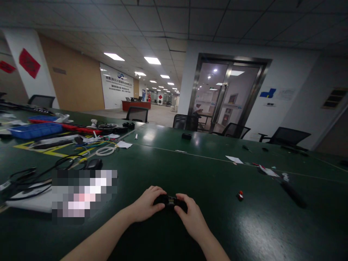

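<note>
Low over the green table, near its front edge, both of my hands grip a small black object with a brass-coloured part at its middle. What kind of object it is I cannot make out. My left hand closes on its left end, thumb on the near side and fingers over the far side. On the right end, my right hand pinches in the same way. The palms and fingers hide both ends. Whether the object touches the tabletop is unclear.
At left lie a blurred-out patch, a black mouse, cables, a coiled white cord and a blue tray. To the right are a small red-and-white item and a long black-handled thing. Chairs stand beyond.
</note>
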{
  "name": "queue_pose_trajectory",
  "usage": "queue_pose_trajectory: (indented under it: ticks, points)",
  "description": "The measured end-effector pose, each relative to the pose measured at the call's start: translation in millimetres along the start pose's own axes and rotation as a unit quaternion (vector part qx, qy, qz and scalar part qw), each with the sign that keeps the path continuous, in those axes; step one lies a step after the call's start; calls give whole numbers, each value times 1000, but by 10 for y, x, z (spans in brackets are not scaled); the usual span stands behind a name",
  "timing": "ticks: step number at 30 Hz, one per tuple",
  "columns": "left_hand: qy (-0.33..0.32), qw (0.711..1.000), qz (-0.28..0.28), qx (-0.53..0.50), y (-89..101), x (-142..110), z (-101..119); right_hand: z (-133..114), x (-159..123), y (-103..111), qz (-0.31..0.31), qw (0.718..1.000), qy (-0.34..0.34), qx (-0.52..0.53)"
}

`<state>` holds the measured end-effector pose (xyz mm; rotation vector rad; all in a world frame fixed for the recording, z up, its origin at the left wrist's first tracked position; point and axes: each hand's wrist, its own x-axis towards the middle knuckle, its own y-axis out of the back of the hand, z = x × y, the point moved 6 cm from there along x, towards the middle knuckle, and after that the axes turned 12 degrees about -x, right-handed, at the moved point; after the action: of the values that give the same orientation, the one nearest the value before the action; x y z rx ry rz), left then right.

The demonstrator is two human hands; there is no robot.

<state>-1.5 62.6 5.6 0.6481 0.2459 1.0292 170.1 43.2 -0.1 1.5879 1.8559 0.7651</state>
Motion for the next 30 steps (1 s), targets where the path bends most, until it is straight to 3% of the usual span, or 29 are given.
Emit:
queue_pose_trajectory:
  ticks: [30]
  points:
    - [-5, 1000, -1, 4, 13, -8, 37, 6, 0, -12, 8, 1000, 20, 9]
